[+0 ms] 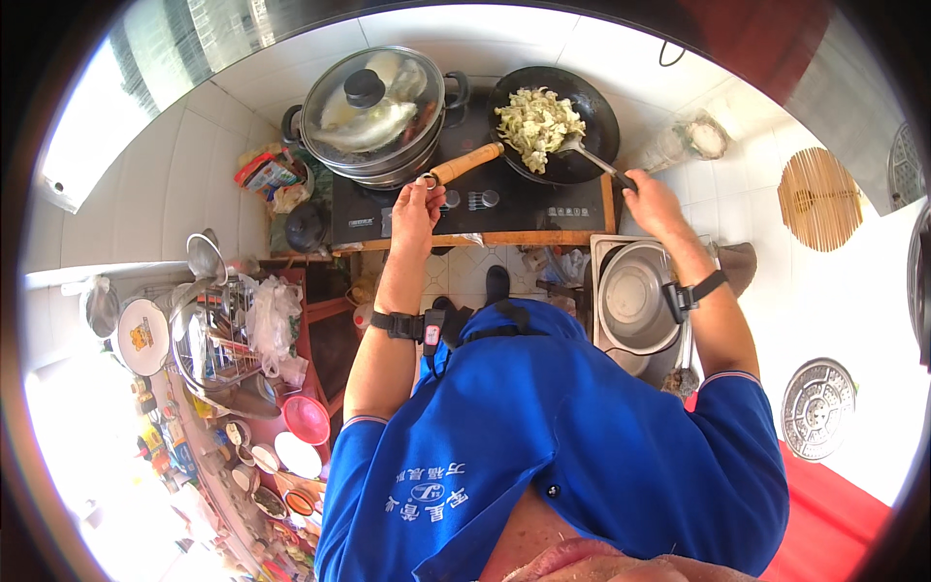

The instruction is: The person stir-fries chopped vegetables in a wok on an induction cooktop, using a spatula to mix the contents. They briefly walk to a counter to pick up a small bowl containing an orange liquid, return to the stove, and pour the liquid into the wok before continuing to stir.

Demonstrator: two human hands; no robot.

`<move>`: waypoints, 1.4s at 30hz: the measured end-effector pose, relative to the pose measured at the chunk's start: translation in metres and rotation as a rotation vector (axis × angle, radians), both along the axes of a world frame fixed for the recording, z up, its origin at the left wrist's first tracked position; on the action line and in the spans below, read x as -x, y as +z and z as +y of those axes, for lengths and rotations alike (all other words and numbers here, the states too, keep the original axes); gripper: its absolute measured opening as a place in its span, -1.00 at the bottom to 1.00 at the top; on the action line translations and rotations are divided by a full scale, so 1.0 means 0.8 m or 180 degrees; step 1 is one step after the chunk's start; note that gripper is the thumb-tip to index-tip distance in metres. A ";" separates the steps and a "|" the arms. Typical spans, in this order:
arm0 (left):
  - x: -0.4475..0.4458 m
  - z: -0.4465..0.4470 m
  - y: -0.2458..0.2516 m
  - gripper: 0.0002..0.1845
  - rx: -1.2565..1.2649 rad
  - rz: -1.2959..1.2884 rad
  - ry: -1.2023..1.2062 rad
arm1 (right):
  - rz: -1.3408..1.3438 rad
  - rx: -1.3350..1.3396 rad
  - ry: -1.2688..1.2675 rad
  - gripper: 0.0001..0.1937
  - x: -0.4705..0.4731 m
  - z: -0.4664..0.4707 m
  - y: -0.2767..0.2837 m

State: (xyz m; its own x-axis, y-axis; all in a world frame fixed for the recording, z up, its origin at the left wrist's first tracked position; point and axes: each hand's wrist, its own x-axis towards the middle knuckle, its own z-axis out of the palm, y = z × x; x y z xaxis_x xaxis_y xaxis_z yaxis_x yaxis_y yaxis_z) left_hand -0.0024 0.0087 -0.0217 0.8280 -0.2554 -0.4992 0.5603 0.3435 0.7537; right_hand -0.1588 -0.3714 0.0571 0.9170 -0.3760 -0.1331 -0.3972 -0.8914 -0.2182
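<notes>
A black wok [602, 102] sits on the right side of the black cooktop [407, 211]. Pale chopped food, perhaps cauliflower [534, 120], is heaped in it. My left hand [416, 214] pinches the ring end of the wok's wooden handle [469, 161]. In my right hand [651, 204] is the dark grip of a metal spatula [593, 156], whose blade lies against the food's right edge. To the left stands a steamer pot [389, 171] under a glass lid [327, 109] with a black knob; pale pieces show through, too misted to identify.
A sink [600, 254] holding a metal basin [618, 284] is at my right. A plastic bag of food [269, 174] and a dark lidded pot [305, 227] sit left of the cooktop. Further left are a dish rack [218, 342] and a pink bowl [306, 420].
</notes>
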 end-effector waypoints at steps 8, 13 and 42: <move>-0.001 0.002 -0.004 -0.76 0.0001 -0.0047 -0.0068 | 0.0454 -0.0017 -0.0203 -0.76 -0.013 -0.073 0.097; -0.004 0.004 -0.006 -0.77 -0.0091 -0.0075 -0.0147 | 0.0427 0.0266 -0.0110 -0.75 -0.067 -0.108 0.093; -0.011 0.005 0.000 -0.76 -0.0292 -0.0265 -0.0243 | 0.2119 0.0261 0.0153 -0.70 -0.124 -0.086 0.126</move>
State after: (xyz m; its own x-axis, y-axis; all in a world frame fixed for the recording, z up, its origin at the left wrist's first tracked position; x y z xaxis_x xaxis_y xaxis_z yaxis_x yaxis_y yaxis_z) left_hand 0.0066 0.0128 -0.0213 0.8474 -0.2756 -0.4537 0.5164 0.2296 0.8250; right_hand -0.0598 -0.4398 0.1582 0.6652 -0.3699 -0.6487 -0.3832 -0.9147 0.1286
